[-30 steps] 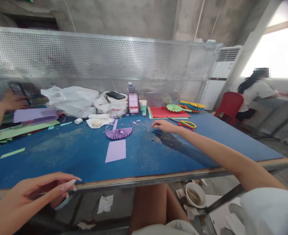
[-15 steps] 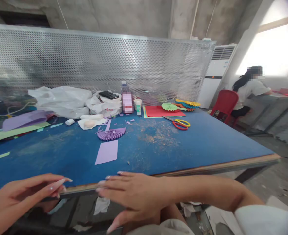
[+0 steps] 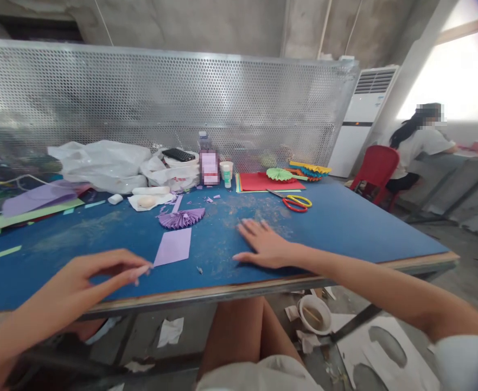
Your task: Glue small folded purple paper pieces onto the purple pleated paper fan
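Note:
My left hand (image 3: 108, 274) is over the table's near left part, thumb and fingertips pinched together. Anything between those fingertips is too small to make out. They come close to the lower left corner of a flat purple paper rectangle (image 3: 172, 247); contact is unclear. Flat on the blue tabletop, fingers spread, rests my right hand (image 3: 265, 247), holding nothing. Behind the rectangle lies a pleated purple paper fan (image 3: 182, 218) with a purple strip (image 3: 177, 203) beside it. Scissors (image 3: 291, 201) with red and yellow handles lie beyond my right hand.
At the back stand white plastic bags (image 3: 100, 165), a phone (image 3: 178, 155), a bottle (image 3: 209, 163) and a glue stick (image 3: 227, 176). Red paper sheets (image 3: 253, 182) carry a green pleated piece (image 3: 279, 174). A person (image 3: 418, 144) sits at another table on the right.
My right hand has moved forward from the table's edge and now lies flat on the tabletop. My left hand has moved right and forward, up to the purple rectangle's corner.

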`<state>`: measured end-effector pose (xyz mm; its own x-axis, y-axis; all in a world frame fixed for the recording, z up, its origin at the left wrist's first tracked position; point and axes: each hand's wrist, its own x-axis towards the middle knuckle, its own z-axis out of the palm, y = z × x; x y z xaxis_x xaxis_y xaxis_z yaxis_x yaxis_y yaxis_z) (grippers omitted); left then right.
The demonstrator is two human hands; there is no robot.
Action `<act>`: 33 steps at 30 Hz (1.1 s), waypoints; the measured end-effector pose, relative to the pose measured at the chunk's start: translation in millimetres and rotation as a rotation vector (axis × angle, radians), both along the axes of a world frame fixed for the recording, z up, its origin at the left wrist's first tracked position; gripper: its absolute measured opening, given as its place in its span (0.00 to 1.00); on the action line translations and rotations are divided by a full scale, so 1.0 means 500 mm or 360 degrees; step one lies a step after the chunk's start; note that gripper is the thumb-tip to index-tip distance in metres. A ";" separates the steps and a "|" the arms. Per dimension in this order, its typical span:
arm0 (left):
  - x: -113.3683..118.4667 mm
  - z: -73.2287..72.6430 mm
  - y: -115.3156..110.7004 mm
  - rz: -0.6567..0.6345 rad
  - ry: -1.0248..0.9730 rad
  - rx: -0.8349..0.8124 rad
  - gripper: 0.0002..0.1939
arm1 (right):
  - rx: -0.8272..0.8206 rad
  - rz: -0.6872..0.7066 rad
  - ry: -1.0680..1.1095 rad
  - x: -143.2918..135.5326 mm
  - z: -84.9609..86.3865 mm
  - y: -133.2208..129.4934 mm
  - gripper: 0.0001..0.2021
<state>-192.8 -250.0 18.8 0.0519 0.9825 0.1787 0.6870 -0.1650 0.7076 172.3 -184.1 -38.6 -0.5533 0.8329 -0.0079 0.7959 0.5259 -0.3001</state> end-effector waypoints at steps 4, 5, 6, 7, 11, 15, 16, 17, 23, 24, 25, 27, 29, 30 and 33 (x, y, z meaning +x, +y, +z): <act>0.083 0.078 0.081 -0.0437 0.0211 0.0175 0.18 | 0.0190 0.0964 0.0118 -0.193 -0.005 -0.119 0.49; 0.091 0.090 0.090 -0.0483 0.0260 0.0233 0.18 | 0.0255 0.1253 0.0153 -0.216 0.000 -0.137 0.43; 0.092 0.098 0.093 -0.0533 0.0304 0.0272 0.19 | 0.0352 0.1435 0.0214 -0.222 0.006 -0.142 0.37; 0.088 0.101 0.091 -0.0570 0.0349 0.0282 0.19 | 0.0451 0.1433 0.0288 -0.212 0.012 -0.132 0.35; 0.047 0.083 0.056 -0.0570 0.0422 0.0196 0.17 | 0.0400 0.0638 0.0265 -0.067 0.036 0.038 0.39; 0.027 0.046 0.038 -0.0564 0.0478 0.0146 0.19 | 0.0277 0.0172 0.0143 0.025 0.035 0.177 0.34; 0.028 0.040 0.040 -0.0596 0.0511 0.0138 0.19 | 0.0264 0.0224 0.0125 0.014 0.030 0.167 0.35; 0.029 0.036 0.043 -0.0634 0.0546 0.0129 0.19 | 0.0248 0.0329 0.0109 -0.009 0.023 0.138 0.37; 0.019 0.076 0.063 -0.0760 0.0728 0.0207 0.15 | 0.0258 0.2126 0.0240 -0.169 -0.011 -0.089 0.39; 0.010 0.087 0.057 -0.0764 0.0771 0.0196 0.15 | 0.0255 0.1979 0.0320 -0.162 -0.007 -0.077 0.39; -0.001 0.094 0.047 -0.0757 0.0813 0.0166 0.15 | 0.0223 0.1683 0.0374 -0.144 -0.001 -0.047 0.41; -0.023 0.097 0.017 -0.0706 0.0884 0.0097 0.16 | 0.0113 0.0896 0.0252 -0.084 0.015 0.042 0.43; -0.039 0.079 -0.016 -0.0664 0.0938 0.0075 0.18 | 0.0113 0.0230 0.0198 -0.026 0.025 0.120 0.41; -0.042 0.064 -0.029 -0.0647 0.0960 0.0087 0.20 | 0.0109 0.0145 0.0188 -0.010 0.026 0.139 0.42; -0.023 0.013 -0.041 -0.0642 0.1021 0.0115 0.28 | 0.0026 0.0238 0.0137 -0.029 0.022 0.086 0.48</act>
<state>-204.5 -270.6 25.2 0.5201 0.8523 0.0556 0.8367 -0.5215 0.1675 157.6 -140.8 -27.4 -0.6693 0.7408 0.0578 0.6801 0.6420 -0.3540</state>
